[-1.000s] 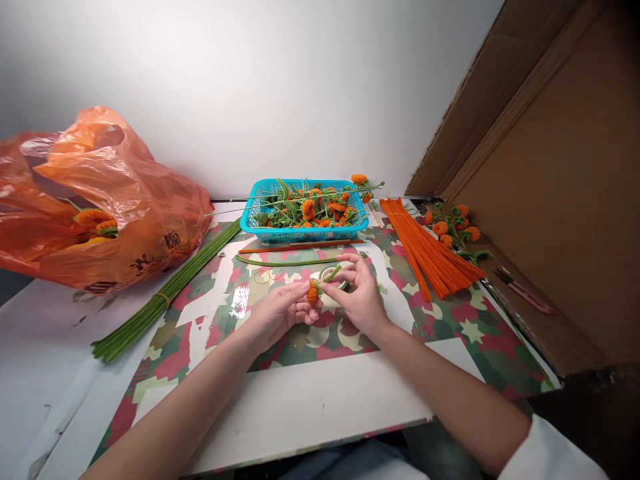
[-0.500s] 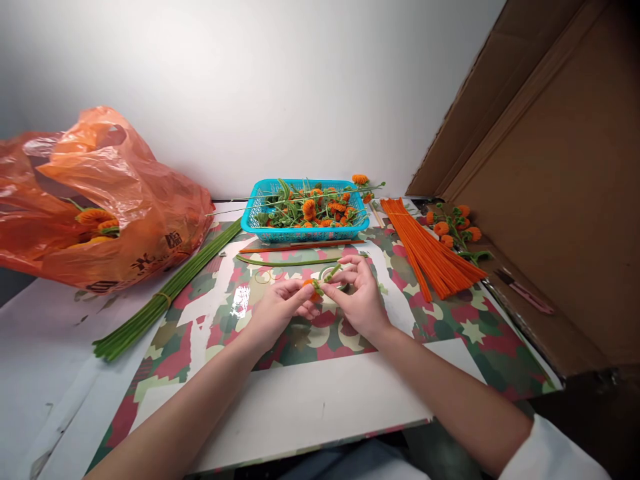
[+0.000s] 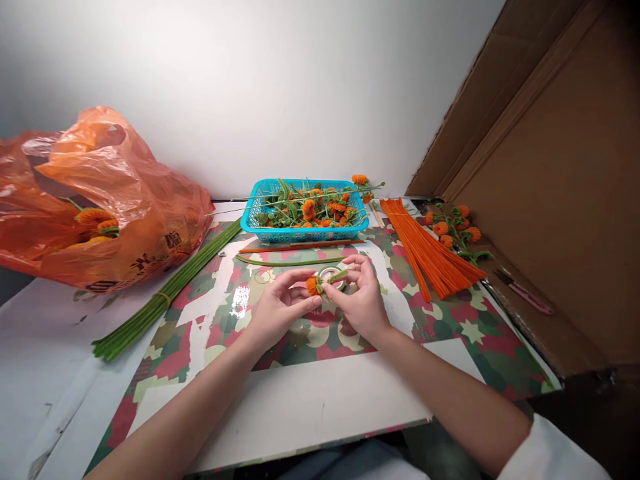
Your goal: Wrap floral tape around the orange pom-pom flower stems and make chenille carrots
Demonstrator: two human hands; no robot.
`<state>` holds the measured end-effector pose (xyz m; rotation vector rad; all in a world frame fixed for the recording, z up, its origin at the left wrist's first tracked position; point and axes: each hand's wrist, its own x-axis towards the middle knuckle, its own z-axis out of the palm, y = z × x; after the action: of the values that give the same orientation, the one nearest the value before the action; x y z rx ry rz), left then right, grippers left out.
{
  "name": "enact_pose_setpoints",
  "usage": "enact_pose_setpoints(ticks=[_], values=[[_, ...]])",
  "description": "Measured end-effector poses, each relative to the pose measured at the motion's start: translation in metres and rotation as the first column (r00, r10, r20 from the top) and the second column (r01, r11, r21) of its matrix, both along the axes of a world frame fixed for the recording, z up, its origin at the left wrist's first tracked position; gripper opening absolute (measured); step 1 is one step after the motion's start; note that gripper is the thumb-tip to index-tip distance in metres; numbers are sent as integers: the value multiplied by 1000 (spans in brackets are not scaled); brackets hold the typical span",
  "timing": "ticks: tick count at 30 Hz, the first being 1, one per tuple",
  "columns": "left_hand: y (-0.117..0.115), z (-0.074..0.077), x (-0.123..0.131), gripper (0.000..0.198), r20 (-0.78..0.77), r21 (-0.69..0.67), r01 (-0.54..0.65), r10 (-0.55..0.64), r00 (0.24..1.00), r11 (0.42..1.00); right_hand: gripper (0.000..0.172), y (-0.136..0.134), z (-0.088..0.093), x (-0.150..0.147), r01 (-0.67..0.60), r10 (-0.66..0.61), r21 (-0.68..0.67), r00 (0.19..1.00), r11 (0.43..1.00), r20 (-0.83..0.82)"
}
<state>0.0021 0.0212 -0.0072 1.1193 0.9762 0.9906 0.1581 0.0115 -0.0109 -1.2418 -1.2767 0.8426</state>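
Note:
Between my hands is a small orange pipe-cleaner flower [image 3: 313,287] with a short green stem that points up to the right. My right hand [image 3: 361,297] pinches it at the green part just behind the orange head. My left hand [image 3: 286,301] is beside the orange head, its thumb and fingers spread apart around it. A roll of tape [image 3: 330,272] lies on the table behind the flower, partly hidden by it and my right fingers. Beyond my hands a single green pipe cleaner [image 3: 287,263] lies across the patterned mat.
A blue basket [image 3: 305,235] holds orange flowers and green stems. Green pipe cleaners [image 3: 185,273] lie bundled at left beside an orange plastic bag [image 3: 150,200]. Orange pipe cleaners [image 3: 430,257], finished flowers [image 3: 453,230] and a pink-handled cutter [image 3: 527,293] are at right, by a cardboard wall [image 3: 550,167].
My left fingers have opened and let go of the orange flower head, which now shows fully. My right hand keeps its pinch, and the stem has tipped lower toward the right.

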Motion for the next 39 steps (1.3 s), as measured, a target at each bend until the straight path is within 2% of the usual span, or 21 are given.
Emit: enact_pose_setpoints(ticks=[2,5,9,12,15,19,22,26,32,36,39], values=[[0,2,0,44,-30,11,-8,8,1000,1000,41,0,0,0,-9,9,-13,1000,1000,-13],[2,1,-1,35,-36,-69,3,-5,999,998,40,0,-1,0,-55,54,-6,996,998,-70],[5,-5,-4,41,83,-253,123,-106,991,960,38,-1,-4,-1,-87,90,34,991,996,-101],[5,-7,-5,43,163,-335,208,-161,973,919,38,-1,-6,-2,-97,102,61,991,993,-85],[4,-6,-5,41,139,-294,191,-156,978,937,38,0,-5,-2,-78,83,60,993,995,-80],[1,-1,-3,49,28,-50,46,-44,999,998,38,1,-3,0,-26,28,21,995,999,-96],[1,1,-2,36,-23,9,2,-2,1000,1000,38,1,-3,1,-36,39,26,994,999,-101],[4,-2,-5,33,-4,-108,85,-86,996,990,37,0,-3,0,-17,20,49,998,999,-62],[8,-8,-9,39,251,-357,253,-169,953,899,37,-1,-4,-2,-47,52,66,996,997,-73],[8,-9,-9,38,267,-394,274,-176,948,878,39,0,-7,-3,-65,70,54,993,996,-94],[6,-7,-7,37,199,-340,200,-138,970,919,39,0,-7,-2,-81,87,60,991,995,-104]])
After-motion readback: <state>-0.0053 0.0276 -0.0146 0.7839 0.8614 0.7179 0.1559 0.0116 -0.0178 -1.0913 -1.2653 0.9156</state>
